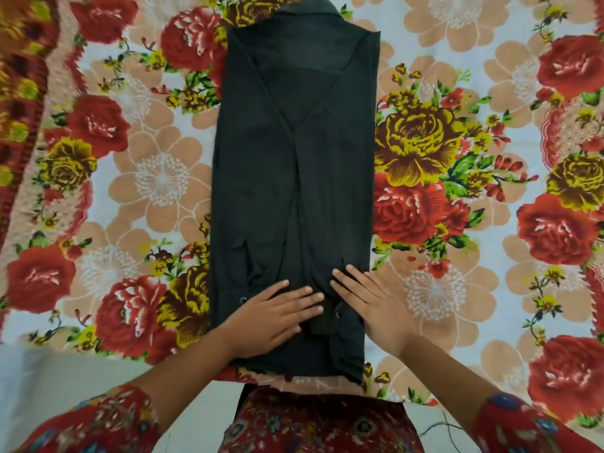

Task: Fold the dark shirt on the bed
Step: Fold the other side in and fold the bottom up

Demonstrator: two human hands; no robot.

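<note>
Head view: both hands, left & right, flat on dark shirt.

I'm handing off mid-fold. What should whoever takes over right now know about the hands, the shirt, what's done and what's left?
Left hand: open, pressing flat on the near end of the dark shirt.
Right hand: open, fingers on the shirt's near right edge, palm over the floral bedsheet.
Shirt: lies lengthwise on the bed, collar at the far end.
Done: both sides and sleeves are folded inward into a narrow strip.
Left: probably fold it crosswise, near end toward the collar.
</note>
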